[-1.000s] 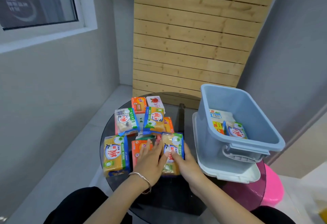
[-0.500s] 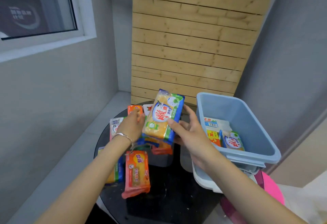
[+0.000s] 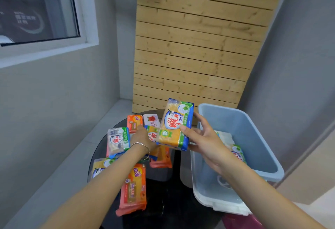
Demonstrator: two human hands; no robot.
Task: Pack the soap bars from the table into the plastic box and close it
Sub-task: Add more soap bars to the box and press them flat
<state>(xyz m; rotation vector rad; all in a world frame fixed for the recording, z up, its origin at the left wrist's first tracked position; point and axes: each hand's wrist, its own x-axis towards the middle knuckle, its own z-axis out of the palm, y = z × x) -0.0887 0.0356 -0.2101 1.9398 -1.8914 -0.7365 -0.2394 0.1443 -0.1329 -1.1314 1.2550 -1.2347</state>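
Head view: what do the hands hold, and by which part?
Right hand pinches the yellow soap pack by its lower right edge, thumb on front. Left hand: cannot tell.

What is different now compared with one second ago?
The right hand lifted the yellow soap pack off the table and carried it toward the blue box. The left hand let go of it and reached to the far packs. The box stayed put.
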